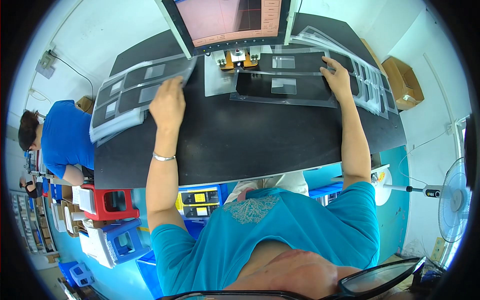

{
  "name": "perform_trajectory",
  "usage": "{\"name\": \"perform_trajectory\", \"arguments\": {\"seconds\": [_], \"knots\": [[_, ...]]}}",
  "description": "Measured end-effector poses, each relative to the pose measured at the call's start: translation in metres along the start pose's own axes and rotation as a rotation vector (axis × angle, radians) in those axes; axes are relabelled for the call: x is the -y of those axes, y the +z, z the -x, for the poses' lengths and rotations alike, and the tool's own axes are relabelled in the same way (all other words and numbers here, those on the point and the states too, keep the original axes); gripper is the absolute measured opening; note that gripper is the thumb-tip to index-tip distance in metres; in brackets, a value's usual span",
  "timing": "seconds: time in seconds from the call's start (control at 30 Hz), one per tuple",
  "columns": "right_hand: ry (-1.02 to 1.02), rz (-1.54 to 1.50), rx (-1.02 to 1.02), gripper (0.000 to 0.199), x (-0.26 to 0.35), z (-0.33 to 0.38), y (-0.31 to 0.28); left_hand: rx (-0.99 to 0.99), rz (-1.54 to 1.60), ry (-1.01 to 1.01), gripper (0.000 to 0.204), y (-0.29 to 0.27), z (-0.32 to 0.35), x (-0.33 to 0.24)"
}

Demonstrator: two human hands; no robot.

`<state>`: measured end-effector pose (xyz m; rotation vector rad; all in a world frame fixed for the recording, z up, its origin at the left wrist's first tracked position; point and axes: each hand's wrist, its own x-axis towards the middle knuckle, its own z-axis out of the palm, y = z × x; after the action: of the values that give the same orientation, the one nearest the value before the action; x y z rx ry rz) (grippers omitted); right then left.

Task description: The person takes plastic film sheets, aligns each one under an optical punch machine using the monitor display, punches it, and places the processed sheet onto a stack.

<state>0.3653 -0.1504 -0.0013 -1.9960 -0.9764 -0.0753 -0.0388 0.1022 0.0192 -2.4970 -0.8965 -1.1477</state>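
My left hand (168, 104) is at the right edge of the left-hand pile, its fingers closed on the edge of a clear plastic sheet (171, 66) with dark panels and pale windows. That sheet's right edge looks blurred. My right hand (338, 80) reaches to the right end of another clear sheet (260, 86), which lies flat below the monitor. Its thumb and forefinger are apart and touch the sheet near the edge. Beneath the monitor, a small fixture (238, 61) with orange-brown metal parts overlaps that sheet's left end.
A monitor (227, 22) stands over the black table (250, 145). Fanned plastic sheets (372, 92) lie at the right, beside a cardboard box (402, 82). A person in blue (67, 132) sits at the left, near a red stool (107, 202). A fan (455, 200) stands at right.
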Motion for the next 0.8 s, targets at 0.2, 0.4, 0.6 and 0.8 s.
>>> {"name": "perform_trajectory", "arguments": {"seconds": [0.2, 0.4, 0.6, 0.8], "knots": [[0.024, -0.077, 0.015, 0.043, -0.007, -0.002, -0.002, 0.14, 0.08, 0.232, 0.032, 0.027, 0.008, 0.0], [0.014, -0.016, 0.059, 0.042, -0.005, -0.002, -0.002, 0.214, 0.083, 0.168, 0.038, 0.026, 0.011, 0.005], [0.067, -0.146, 0.056, 0.041, 0.007, 0.001, -0.006, 0.202, 0.124, 0.155, 0.038, 0.025, 0.01, 0.004], [0.219, -0.253, 0.26, 0.043, 0.019, 0.002, -0.017, 0.197, 0.109, 0.172, 0.041, 0.024, 0.011, 0.003]]}}
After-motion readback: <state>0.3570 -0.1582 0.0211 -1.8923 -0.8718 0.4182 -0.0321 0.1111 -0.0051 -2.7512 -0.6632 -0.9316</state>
